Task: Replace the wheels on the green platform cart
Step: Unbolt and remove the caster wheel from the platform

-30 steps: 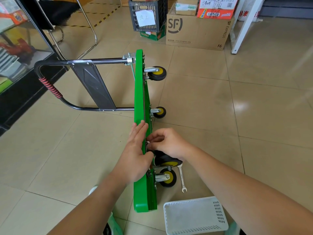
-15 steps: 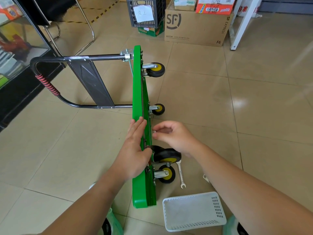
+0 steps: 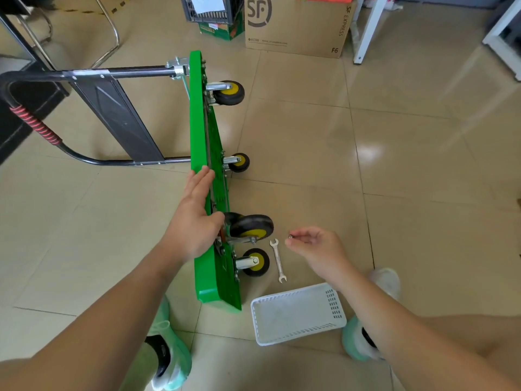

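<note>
While cart [image 3: 203, 131] is stood on edge on floor [image 3: 394, 193], wheels [image 3: 228, 93] pointed right, upper rim is pressed by left hand [image 3: 194, 221], fingers laid straight, nothing gripped; small metal part [image 3: 290, 236] is pinched by right hand [image 3: 315, 246], right of big wheel [image 3: 252, 225], above spanner [image 3: 277, 259]; basket [image 3: 293, 314] lies nearby.

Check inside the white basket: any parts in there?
The white basket shows only bare mesh floor, no parts. The strip just behind its near wall is hidden.
</note>
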The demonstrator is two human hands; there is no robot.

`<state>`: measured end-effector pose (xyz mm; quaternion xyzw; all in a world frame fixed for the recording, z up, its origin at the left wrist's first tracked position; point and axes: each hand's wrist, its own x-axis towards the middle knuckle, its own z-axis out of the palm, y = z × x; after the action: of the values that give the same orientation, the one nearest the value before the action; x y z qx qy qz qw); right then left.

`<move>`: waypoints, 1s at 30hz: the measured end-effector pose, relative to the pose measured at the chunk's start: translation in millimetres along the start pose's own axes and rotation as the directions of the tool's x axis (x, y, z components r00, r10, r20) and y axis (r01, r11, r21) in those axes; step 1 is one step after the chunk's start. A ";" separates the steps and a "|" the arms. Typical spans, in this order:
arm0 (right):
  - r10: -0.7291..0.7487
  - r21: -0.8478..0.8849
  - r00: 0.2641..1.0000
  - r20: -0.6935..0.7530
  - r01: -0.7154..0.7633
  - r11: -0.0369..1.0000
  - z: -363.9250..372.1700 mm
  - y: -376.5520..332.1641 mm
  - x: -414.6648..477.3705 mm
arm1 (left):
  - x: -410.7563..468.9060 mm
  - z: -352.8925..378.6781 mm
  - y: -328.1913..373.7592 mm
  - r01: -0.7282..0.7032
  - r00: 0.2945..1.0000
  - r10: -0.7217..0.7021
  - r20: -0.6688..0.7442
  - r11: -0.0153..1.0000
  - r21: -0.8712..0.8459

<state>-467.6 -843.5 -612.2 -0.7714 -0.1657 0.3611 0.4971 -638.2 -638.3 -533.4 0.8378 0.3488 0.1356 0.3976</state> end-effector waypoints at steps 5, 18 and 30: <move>0.140 -0.093 0.990 -0.027 -0.142 0.986 6.2 70.8 -18.2 | 0.1 0.5 -2.2 0.004 1.000 -0.004 -0.010 1.000 0.006; 0.249 -0.520 0.962 0.109 -0.158 0.839 35.8 144.8 -22.4 | 1.2 1.5 -4.0 0.007 1.000 -0.007 -0.030 1.000 -0.006; 0.130 -0.328 0.987 -0.097 -0.155 0.932 20.4 86.6 0.5 | 2.2 0.1 -5.0 0.007 1.000 -0.007 -0.010 0.999 -0.045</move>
<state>-490.9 -869.0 -694.1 -0.8674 -0.1498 0.3342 0.3369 -638.8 -634.7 -537.4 0.8268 0.3504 0.1462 0.4149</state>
